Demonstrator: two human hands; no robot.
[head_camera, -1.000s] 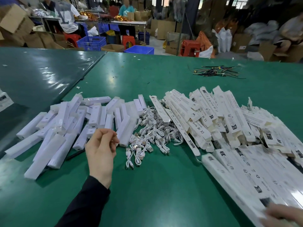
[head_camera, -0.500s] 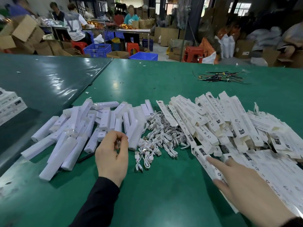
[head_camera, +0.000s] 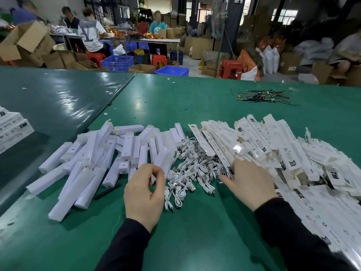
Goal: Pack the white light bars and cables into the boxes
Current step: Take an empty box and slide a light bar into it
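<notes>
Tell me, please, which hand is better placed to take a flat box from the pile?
Probably the right hand: its fingers already lie on the flat boxes. The left hand is near the light bars.

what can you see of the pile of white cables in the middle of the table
The pile of white cables is a loose tangle of short, thin, coiled leads with metal USB plugs on some ends. It lies on the green table, between the heap of white light bars and the heap of flat white boxes, overlapping the edges of both. The left hand hovers at its near left edge; the right hand rests at its right edge, against the boxes.
</notes>
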